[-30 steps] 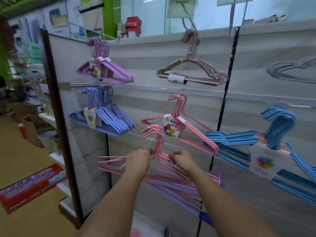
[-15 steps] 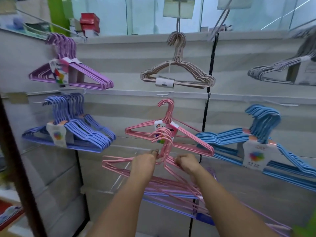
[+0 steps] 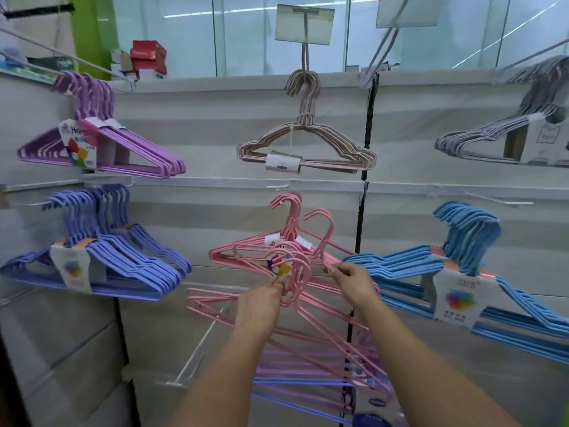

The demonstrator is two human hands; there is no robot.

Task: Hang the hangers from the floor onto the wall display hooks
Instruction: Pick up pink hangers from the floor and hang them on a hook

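Hands [image 3: 261,300] [image 3: 351,280] grip loose pink hangers [image 3: 215,306] before hung pink bundle [image 3: 246,249], blue bundles flanking.

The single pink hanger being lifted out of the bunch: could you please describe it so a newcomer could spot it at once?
Start at the black vertical strip dividing the wall panels. Just left of it, below the beige hanger pack, the right hand pinches the single pink hanger. Unlike the labelled pink pack behind it, its hook stands alone, on no peg.

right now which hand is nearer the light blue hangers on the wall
Right. The right hand pinches a single pink hanger just left of the light blue hangers; the left hand grips the pink bundle farther left.
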